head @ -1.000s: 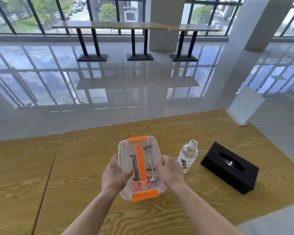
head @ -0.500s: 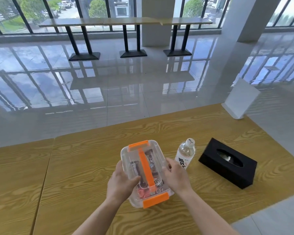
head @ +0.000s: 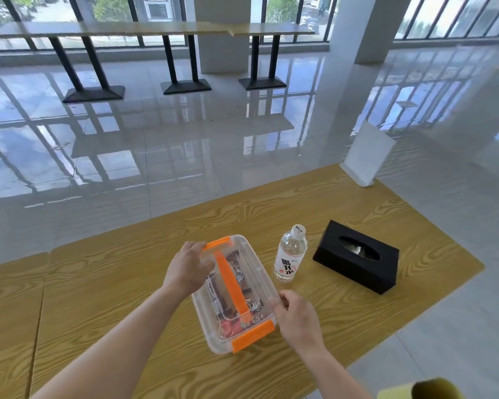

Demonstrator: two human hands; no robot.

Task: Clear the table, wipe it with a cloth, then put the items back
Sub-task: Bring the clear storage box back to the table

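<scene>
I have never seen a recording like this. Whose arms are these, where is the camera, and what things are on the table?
There is no machine here. A person wears a camera on the head, so the view looks down at their own bare arms. The left hand rests on the far end of a clear plastic box with orange clips; the right hand touches its near right corner. The box sits on a wooden table. To its right stand a water bottle and a black tissue box.
</scene>
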